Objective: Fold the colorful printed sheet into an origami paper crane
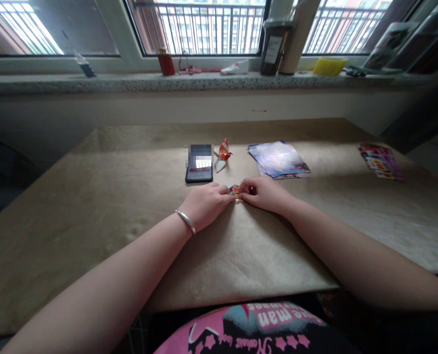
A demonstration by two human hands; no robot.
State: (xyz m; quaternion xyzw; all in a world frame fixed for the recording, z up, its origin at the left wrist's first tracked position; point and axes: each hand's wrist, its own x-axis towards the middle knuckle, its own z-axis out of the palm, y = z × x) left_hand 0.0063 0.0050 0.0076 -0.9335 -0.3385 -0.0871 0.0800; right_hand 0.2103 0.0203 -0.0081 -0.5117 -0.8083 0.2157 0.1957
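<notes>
Patterned paper (235,192), a small piece in red, green and yellow, lies on the table (241,255) between the 2 hands, a little right of the table's middle and nearer to its far edge than the near edge is to the forearms' elbows' side of view. Its visible strip is narrow and runs from the far edge toward the near edge, leaning slightly right at its near end; fingers cover both sides, so the long axis of the whole piece cannot be told.

The left hand (207,202), with a silver bangle (186,222) at its wrist, has thumb and index finger closed on the paper's left side. The right hand (265,193) grasps the right side between thumb and index finger, its other fingers curled.

Just beyond the paper, toward the far edge, is a red-and-orange folded paper figure (224,150), with 1 tip pointing at the far edge and a pale flap slanting toward the near edge. Beside it on the left lies a smartphone (199,173). A stack of square printed sheets (279,158) lies to the right, and a spread of colourful printed papers (381,161) is near the table's right edge.
</notes>
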